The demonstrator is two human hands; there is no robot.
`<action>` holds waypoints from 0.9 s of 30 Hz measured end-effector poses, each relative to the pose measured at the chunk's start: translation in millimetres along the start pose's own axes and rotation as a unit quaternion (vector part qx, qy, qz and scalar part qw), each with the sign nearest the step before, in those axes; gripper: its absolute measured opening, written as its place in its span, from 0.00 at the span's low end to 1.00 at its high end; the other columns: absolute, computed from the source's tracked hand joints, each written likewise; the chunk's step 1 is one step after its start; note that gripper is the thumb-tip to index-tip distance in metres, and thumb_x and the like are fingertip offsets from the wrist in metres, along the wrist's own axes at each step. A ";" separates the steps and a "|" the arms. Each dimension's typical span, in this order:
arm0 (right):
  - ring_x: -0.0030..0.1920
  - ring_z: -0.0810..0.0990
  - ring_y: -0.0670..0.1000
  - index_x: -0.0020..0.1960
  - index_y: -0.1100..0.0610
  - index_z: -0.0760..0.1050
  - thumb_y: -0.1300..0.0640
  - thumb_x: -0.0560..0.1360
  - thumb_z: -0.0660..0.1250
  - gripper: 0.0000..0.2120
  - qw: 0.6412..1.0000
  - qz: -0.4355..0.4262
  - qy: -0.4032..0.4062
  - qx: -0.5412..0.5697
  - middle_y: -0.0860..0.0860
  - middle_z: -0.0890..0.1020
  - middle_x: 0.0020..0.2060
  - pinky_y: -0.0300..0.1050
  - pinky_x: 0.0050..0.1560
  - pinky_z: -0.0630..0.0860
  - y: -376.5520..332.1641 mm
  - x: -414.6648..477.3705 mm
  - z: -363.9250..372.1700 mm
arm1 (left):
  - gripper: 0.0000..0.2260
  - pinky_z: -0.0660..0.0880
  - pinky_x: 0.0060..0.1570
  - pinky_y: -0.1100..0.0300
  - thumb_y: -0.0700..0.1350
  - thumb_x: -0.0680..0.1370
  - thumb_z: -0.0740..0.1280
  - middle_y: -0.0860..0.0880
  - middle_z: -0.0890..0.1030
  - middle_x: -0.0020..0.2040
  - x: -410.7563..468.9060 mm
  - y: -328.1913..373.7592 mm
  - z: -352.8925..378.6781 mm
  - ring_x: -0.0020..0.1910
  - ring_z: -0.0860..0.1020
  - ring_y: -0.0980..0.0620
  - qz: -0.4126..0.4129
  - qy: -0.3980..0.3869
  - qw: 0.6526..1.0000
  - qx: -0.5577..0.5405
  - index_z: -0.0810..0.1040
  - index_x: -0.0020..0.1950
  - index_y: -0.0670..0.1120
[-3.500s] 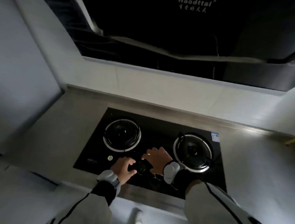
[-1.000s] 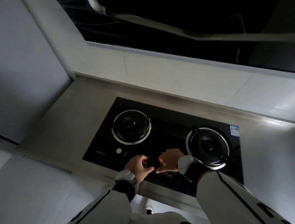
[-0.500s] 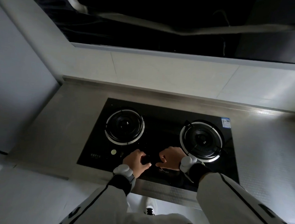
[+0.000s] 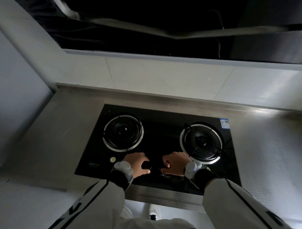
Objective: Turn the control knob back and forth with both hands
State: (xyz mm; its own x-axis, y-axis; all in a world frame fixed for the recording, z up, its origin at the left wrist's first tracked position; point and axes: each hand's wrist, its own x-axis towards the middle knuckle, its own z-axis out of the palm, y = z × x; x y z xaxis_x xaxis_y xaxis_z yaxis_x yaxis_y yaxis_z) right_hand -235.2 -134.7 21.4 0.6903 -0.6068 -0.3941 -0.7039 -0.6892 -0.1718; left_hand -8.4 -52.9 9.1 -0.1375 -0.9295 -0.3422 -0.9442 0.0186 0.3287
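A black glass gas hob [image 4: 163,132] with two ringed burners is set into a steel counter [image 4: 59,127]. My left hand [image 4: 137,163] curls round a black knob [image 4: 147,165] at the hob's front middle. My right hand [image 4: 175,164] sits just right of it with its fingers curled down over a second knob, which is mostly hidden under the hand. The left burner [image 4: 123,132] lies beyond my left hand and the right burner [image 4: 201,142] lies just past my right wrist. Both wrists wear white bands.
A dark range hood [image 4: 168,20] hangs overhead against a white tiled wall [image 4: 165,77]. A small pale round button [image 4: 113,159] sits left of my left hand. A blue label [image 4: 224,123] marks the hob's back right corner. A grey wall closes the left side.
My two hands have drawn apart, the left now on one knob and the right over another. The view has shifted slightly.
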 end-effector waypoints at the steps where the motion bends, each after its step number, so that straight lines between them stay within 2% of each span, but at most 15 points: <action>1: 0.41 0.81 0.57 0.48 0.50 0.75 0.37 0.75 0.68 0.16 1.000 -0.008 -0.006 -0.005 0.50 0.81 0.39 0.46 0.40 0.70 1.1 -2.5 -2.3 | 0.24 0.78 0.60 0.51 0.65 0.73 0.70 0.55 0.81 0.63 0.8 -0.5 0.7 0.62 0.80 0.51 -0.002 0.001 1.000 -0.001 0.81 0.65 0.55; 5: 0.42 0.84 0.58 0.63 0.54 0.69 0.38 0.74 0.71 0.27 0.993 -0.061 -0.021 -0.094 0.52 0.85 0.44 0.47 0.39 0.74 5.9 -8.9 -9.8 | 0.26 0.78 0.59 0.51 0.64 0.72 0.71 0.55 0.81 0.62 3.1 1.7 2.1 0.61 0.79 0.52 -0.005 0.000 1.000 -0.001 0.78 0.66 0.53; 8: 0.44 0.86 0.60 0.71 0.56 0.64 0.38 0.71 0.74 0.38 0.984 -0.084 -0.036 -0.155 0.54 0.86 0.48 0.48 0.39 0.72 7.1 -9.4 -11.2 | 0.26 0.77 0.59 0.51 0.63 0.72 0.72 0.55 0.81 0.59 5.3 8.3 5.2 0.61 0.78 0.53 -0.006 0.022 0.999 -0.023 0.77 0.66 0.54; 12: 0.45 0.86 0.61 0.76 0.59 0.60 0.38 0.70 0.75 0.44 0.979 -0.071 -0.030 -0.186 0.55 0.86 0.49 0.50 0.42 0.80 6.6 -8.6 -10.7 | 0.22 0.73 0.60 0.51 0.61 0.73 0.71 0.56 0.82 0.57 10.0 26.7 9.6 0.61 0.75 0.51 0.016 0.031 0.999 -0.017 0.78 0.64 0.54; 14: 0.44 0.86 0.61 0.75 0.58 0.61 0.38 0.72 0.73 0.42 0.978 -0.074 -0.028 -0.194 0.55 0.85 0.49 0.49 0.40 0.77 5.1 -8.4 -10.0 | 0.20 0.71 0.61 0.49 0.61 0.74 0.70 0.56 0.83 0.56 11.5 36.1 15.4 0.62 0.75 0.50 0.014 0.030 0.999 -0.023 0.80 0.63 0.54; 17: 0.43 0.85 0.61 0.71 0.57 0.66 0.37 0.75 0.67 0.33 0.972 -0.092 -0.034 -0.211 0.56 0.85 0.48 0.49 0.40 0.75 2.1 -7.8 -8.5 | 0.18 0.68 0.64 0.47 0.58 0.76 0.69 0.55 0.84 0.58 9.3 49.8 25.6 0.65 0.74 0.49 0.014 0.022 1.000 -0.007 0.81 0.64 0.55; 19: 0.43 0.84 0.60 0.67 0.57 0.70 0.37 0.77 0.65 0.29 0.967 -0.099 -0.042 -0.232 0.55 0.85 0.47 0.49 0.39 0.71 -0.8 -6.4 -7.8 | 0.17 0.65 0.67 0.48 0.54 0.77 0.68 0.54 0.84 0.60 6.4 57.6 32.7 0.66 0.72 0.50 0.010 0.014 1.000 -0.007 0.81 0.65 0.54; 23: 0.46 0.85 0.60 0.63 0.58 0.74 0.38 0.78 0.63 0.26 0.961 -0.110 -0.053 -0.250 0.56 0.86 0.47 0.48 0.41 0.66 -4.6 -2.1 -11.5 | 0.18 0.61 0.68 0.52 0.53 0.75 0.67 0.54 0.84 0.60 4.6 60.8 42.4 0.67 0.72 0.51 -0.011 0.019 0.999 -0.034 0.81 0.65 0.55; 27: 0.48 0.85 0.60 0.61 0.59 0.77 0.38 0.80 0.61 0.25 0.962 -0.104 -0.059 -0.247 0.56 0.86 0.48 0.48 0.42 0.66 -5.2 -0.3 -10.2 | 0.20 0.60 0.68 0.52 0.52 0.73 0.68 0.54 0.85 0.61 1.6 60.7 41.7 0.66 0.73 0.51 -0.012 0.033 0.998 -0.054 0.81 0.66 0.54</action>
State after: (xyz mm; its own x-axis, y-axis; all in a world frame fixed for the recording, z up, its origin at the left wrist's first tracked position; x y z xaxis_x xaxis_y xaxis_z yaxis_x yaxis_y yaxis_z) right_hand -230.0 -135.0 31.6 0.7638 -0.4058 -0.5019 -0.3668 -0.9128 0.1799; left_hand -78.5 -37.9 -8.1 -0.0917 -0.9517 -0.2930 -0.9088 -0.0403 0.4153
